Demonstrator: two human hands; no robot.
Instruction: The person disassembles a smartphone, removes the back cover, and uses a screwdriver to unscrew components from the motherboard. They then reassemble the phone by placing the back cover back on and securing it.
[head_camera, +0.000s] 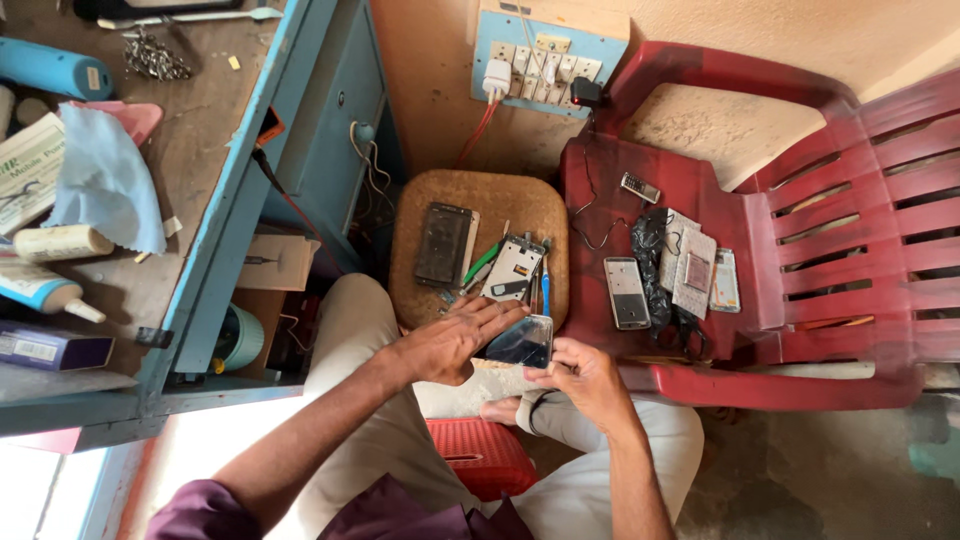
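Note:
A smartphone (520, 342) with a dark, shiny screen is held at the near edge of a small round-cornered cork-brown stool (430, 195). My right hand (582, 378) grips its lower right side. My left hand (450, 340) lies flat with fingers spread along the phone's left edge, touching it. On the stool top lie a dark phone part (443, 243), an opened phone frame (512, 268), a green tool (482, 262) and a blue tool (546, 290).
A red plastic chair (800, 230) at right carries several phone parts (627, 292) and a black cable (652, 262). A blue workbench (215, 230) at left holds tubes, a blue cloth (105, 180) and screws. A wall socket board (545, 55) sits above the stool. A red stool (478, 455) is beneath me.

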